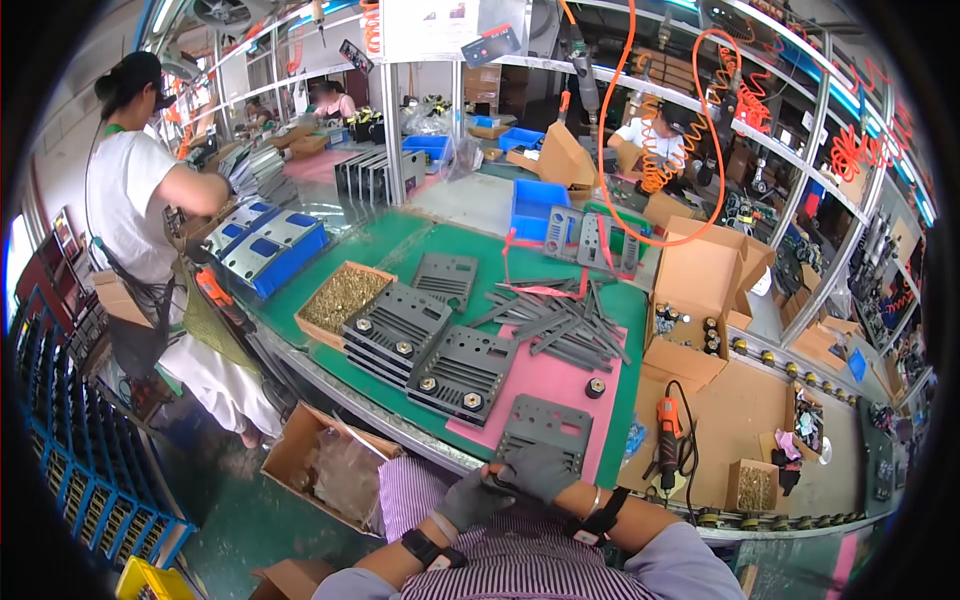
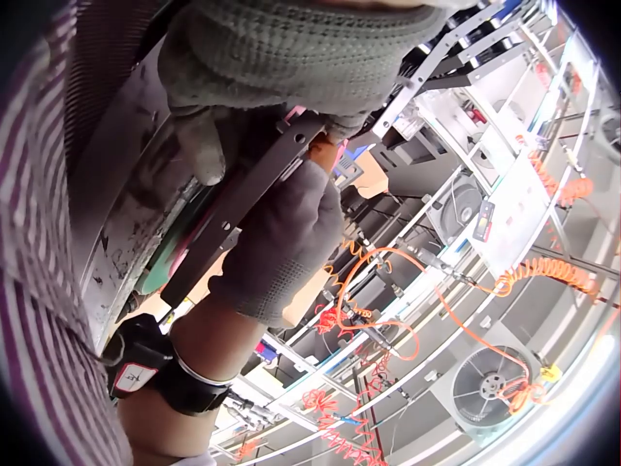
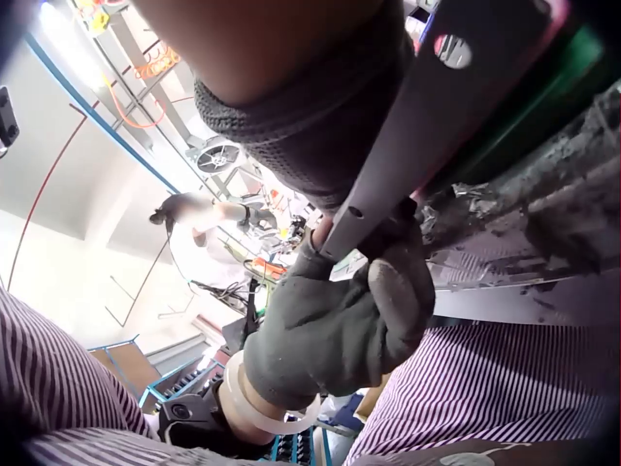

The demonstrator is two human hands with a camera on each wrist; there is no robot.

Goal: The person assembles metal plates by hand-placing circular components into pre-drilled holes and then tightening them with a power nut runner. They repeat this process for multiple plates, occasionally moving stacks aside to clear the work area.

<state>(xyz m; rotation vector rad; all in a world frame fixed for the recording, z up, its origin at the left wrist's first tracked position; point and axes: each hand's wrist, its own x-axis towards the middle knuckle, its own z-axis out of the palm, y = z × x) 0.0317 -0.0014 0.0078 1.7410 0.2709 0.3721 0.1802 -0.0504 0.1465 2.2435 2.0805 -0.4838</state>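
Note:
A dark grey slotted plate (image 1: 548, 425) lies at the table's near edge, partly over the pink mat, with both grey-gloved hands at its near side. The left hand (image 1: 472, 500) has its fingers curled at the plate's near corner; the right wrist view shows this left hand (image 3: 340, 325) beside the plate's edge (image 3: 412, 136). Close by, the right hand (image 1: 540, 472) grips the near edge. In the left wrist view the right hand (image 2: 281, 243) lies along the plate's long side (image 2: 238, 214). Some fingertips are hidden.
Stacked slotted plates (image 1: 400, 325) with brass-coloured nuts stand left, beside a box of small metal parts (image 1: 345, 300). Dark strips (image 1: 570, 325) lie behind. A power screwdriver (image 1: 668, 430) rests right, near an open carton (image 1: 690, 300). Another person (image 1: 140, 190) stands left.

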